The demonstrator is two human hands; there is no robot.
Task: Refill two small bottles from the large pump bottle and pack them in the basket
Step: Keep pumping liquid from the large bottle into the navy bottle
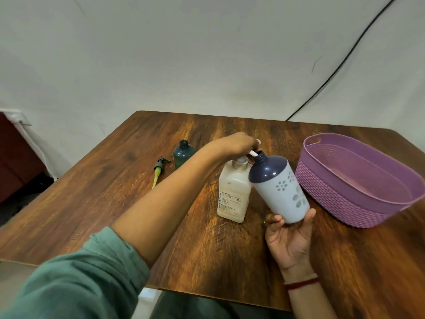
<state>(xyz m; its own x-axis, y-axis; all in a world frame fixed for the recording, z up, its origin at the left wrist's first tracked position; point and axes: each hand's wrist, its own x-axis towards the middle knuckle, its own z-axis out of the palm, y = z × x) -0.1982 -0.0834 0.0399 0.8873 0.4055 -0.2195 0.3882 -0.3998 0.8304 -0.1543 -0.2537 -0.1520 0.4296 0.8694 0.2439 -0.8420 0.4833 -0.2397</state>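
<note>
A brown wooden table stands against a pale wall, and one black cable runs down that wall to the table's far edge. I count one large pump bottle, two small bottles, one loose pump and one purple basket.

The large pump bottle stands upright near the middle of the table. The left hand sits on top of it, fingers bent down over the pump head and grasping it, and the white spout pokes out to the right.

The right hand grips the white and navy bottle by its base, thumb on one side and fingers on the other, off the table. This bottle is tilted: its long axis runs from the base at lower right up to the open neck at upper left, and the mouth meets the spout tip.

The green bottle stands upright and uncapped behind the left forearm. Just left of it the loose pump lies flat, its yellowish tube pointing toward me. The basket sits at the right, with nothing I can see inside
</note>
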